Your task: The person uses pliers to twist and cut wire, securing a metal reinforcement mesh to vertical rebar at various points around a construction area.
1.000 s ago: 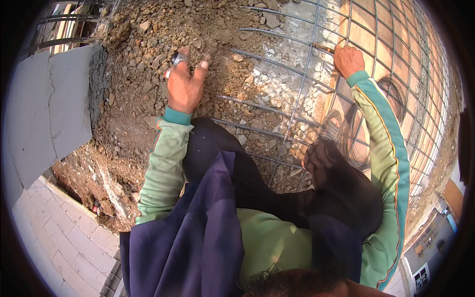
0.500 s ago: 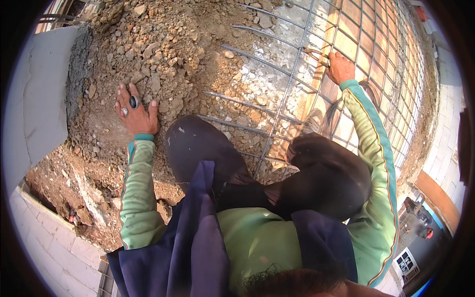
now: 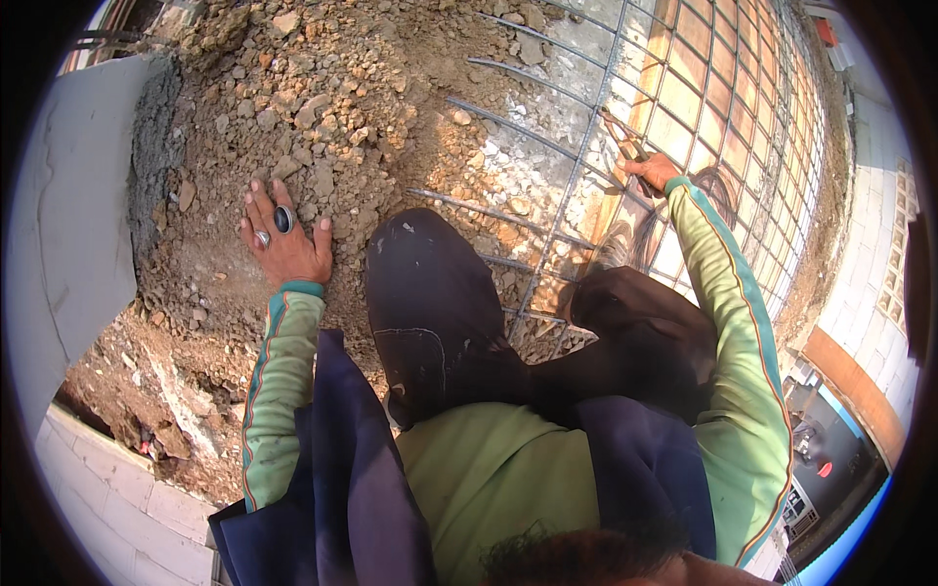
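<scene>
My left hand (image 3: 286,239) lies on the loose stony soil (image 3: 332,127) with its fingers stretched out, wearing two rings, one with a large dark oval stone. My right hand (image 3: 652,171) is closed around what looks like a pair of rusty pincers (image 3: 625,139), whose two long thin arms point up and left. The pincers are just over the rebar mesh (image 3: 696,61), beside a long bar near its left edge. Fingers of the right hand partly hide the tool, so its jaws are hard to make out. My dark-trousered knees are bent between the two hands.
Several bar ends (image 3: 523,119) stick out leftward over the rubble. Wooden boards (image 3: 689,44) lie beneath the mesh. A pale block wall (image 3: 83,215) with rough mortar stands at the left. White block walls (image 3: 860,273) rise beyond the mesh on the right.
My right hand has drawn back toward me and slightly left with the pincers. My left hand stays flat on the soil, while the view and my left knee have shifted.
</scene>
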`<action>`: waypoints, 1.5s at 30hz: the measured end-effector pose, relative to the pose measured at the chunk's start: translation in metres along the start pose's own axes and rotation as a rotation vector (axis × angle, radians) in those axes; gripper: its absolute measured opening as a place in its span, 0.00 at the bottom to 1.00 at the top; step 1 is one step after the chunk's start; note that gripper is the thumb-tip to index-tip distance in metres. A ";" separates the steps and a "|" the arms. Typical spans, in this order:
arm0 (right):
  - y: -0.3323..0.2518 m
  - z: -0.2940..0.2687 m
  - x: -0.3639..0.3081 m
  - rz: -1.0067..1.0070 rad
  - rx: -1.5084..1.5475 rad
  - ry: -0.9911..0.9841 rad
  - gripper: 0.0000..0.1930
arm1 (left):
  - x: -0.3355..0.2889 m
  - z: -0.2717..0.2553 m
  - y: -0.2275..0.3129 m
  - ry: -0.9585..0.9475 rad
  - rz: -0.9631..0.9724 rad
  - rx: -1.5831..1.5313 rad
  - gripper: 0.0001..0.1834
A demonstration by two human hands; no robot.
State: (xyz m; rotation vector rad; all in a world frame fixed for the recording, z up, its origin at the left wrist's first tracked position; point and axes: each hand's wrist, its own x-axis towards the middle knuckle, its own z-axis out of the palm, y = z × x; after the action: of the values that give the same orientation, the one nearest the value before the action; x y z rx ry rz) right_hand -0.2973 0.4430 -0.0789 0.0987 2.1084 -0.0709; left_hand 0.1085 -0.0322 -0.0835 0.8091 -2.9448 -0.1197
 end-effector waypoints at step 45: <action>-0.026 -0.028 -0.017 -0.435 -0.825 0.834 0.15 | 0.002 -0.006 0.004 -0.071 0.025 0.051 0.46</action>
State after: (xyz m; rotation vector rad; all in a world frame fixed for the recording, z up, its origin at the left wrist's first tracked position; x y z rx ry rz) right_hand -0.3150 0.4188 -0.0502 -0.9712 2.7563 0.6849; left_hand 0.1053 -0.0299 -0.0770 0.7899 -3.0350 -0.0731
